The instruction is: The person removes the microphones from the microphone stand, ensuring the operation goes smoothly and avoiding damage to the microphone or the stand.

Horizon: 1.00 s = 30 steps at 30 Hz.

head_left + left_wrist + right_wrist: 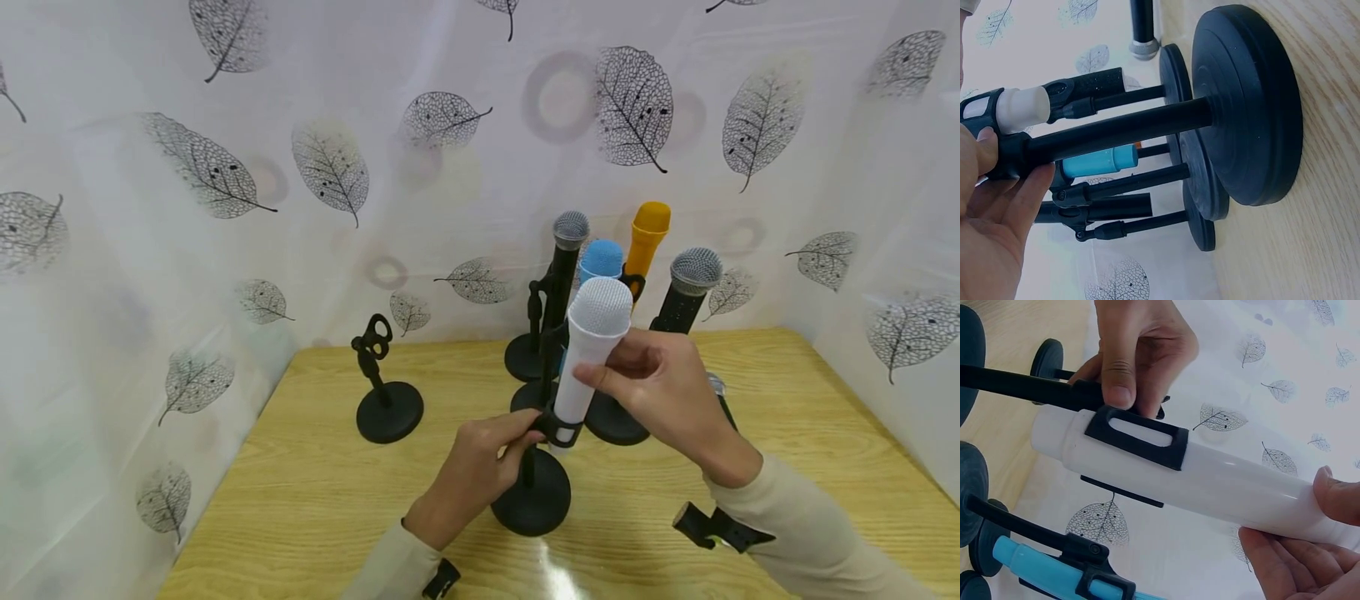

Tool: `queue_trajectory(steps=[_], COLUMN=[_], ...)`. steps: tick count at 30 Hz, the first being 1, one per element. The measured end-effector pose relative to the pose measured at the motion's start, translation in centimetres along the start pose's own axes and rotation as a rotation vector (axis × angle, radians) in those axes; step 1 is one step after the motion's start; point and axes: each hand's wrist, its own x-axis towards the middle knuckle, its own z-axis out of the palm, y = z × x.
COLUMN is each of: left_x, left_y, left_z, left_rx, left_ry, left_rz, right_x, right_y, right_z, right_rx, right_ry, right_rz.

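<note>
A white microphone (573,383) leans in the clip (1175,447) of a black desk stand (534,496); its lower end pokes out below the clip. My right hand (671,392) grips the microphone's body under the mesh head, thumb on the near side. With thumb and fingers my left hand (480,462) pinches the stand at the clip joint, above the pole (1122,130). Just behind, a blue microphone (1047,565) sits in another stand's clip. The round base (1247,106) of the held stand is at or near the tabletop; contact is unclear.
Behind my hands stand an orange microphone (651,229) and two black ones, left (562,267) and right (681,304), on stands. A loose black microphone (1142,25) lies by my right wrist. A bare stand (390,412) is at left on the wooden table (315,500).
</note>
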Motion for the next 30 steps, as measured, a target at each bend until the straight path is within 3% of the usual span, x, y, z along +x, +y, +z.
queue_trajectory(steps=[9, 14, 18, 24, 30], left_x=[0.0, -0.1, -0.1, -0.1, -0.1], left_y=[0.1, 0.1, 0.1, 0.1, 0.2], left_z=[0.1, 0.2, 0.1, 0.2, 0.1], left_rx=[0.002, 0.014, 0.019, 0.017, 0.001], left_ry=[-0.003, 0.001, 0.008, 0.01, -0.003], left_rz=[-0.003, -0.01, -0.009, -0.004, -0.04], right_x=[0.8, 1.8, 2.3, 2.1, 1.7], right_y=[-1.2, -2.8, -3.4, -3.1, -2.6], right_z=[-1.3, -3.6, -5.1, -6.3, -7.4], right_rx=[0.013, 0.231, 0.337, 0.29, 0.099], right_ry=[0.067, 0.183, 0.213, 0.223, 0.226], right_rz=[-0.018, -0.03, -0.071, -0.081, -0.015])
